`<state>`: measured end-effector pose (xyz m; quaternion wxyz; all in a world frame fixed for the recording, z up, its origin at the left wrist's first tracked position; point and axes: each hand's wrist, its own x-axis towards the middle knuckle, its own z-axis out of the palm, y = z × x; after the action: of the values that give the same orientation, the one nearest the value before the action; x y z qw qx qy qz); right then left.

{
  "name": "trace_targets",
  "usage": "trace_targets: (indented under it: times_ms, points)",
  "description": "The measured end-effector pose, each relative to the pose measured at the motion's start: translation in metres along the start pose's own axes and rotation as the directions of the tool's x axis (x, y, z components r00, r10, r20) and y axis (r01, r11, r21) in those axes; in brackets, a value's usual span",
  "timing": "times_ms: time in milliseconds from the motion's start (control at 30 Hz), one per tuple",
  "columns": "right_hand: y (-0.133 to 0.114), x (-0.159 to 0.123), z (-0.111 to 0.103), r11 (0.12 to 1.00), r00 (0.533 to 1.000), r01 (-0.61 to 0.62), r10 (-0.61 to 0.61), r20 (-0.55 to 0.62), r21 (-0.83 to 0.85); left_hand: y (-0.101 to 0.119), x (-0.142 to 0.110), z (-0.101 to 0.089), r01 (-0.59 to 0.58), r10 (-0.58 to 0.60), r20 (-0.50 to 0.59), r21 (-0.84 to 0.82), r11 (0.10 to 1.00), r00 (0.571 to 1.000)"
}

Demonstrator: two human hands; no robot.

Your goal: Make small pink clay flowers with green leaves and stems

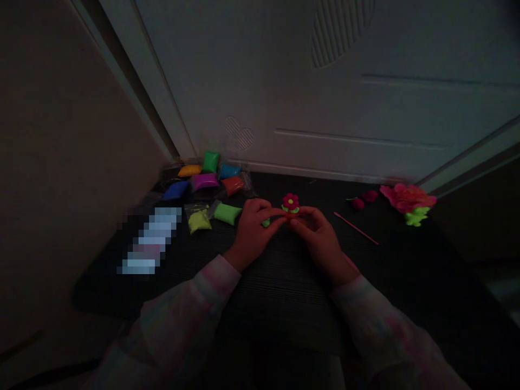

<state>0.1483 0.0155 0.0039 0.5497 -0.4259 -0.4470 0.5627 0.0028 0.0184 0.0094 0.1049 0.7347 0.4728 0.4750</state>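
Over the counter (284, 303), my left hand (255, 230) and right hand (324, 242) are pinching the flower (291, 202) at its base, probably shaping it; light, even pressure is being called for.

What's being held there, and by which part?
A miniature red flower; the left grip and right grip hold its base, just below the green leaves.
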Motion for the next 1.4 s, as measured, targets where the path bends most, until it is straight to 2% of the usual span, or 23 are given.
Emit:
trace_targets:
  times_ms: [300, 900, 1267, 1400]
  points:
    - [-0.0041, 0.0001, 0.0005, 0.998, 1.000, -0.013, 0.012, -0.022, -0.061, 0.0016, 0.0004, -0.0005, -0.014, 0.014, 0.004, 0.014, 1.000, 1.000]
    - [-0.0015, 0.0000, -0.0001, 0.997, 1.000, -0.025, 0.024, -0.007, -0.068, 0.0049, -0.0008, 0.0007, -0.131, 0.133, -0.041, 0.060, 0.990, 0.990]
    - [-0.0054, -0.0027, 0.0019, 0.994, 1.000, 0.004, -0.004, -0.003, -0.105, 0.0055, -0.0017, 0.0001, -0.057, 0.057, -0.013, 0.022, 0.998, 0.998]
    - [-0.0034, -0.0007, -0.0002, 0.997, 1.000, 0.017, -0.017, -0.009, -0.074, 0.0048, -0.0004, 0.0010, 0.005, -0.004, -0.053, 0.012, 1.000, 0.999]
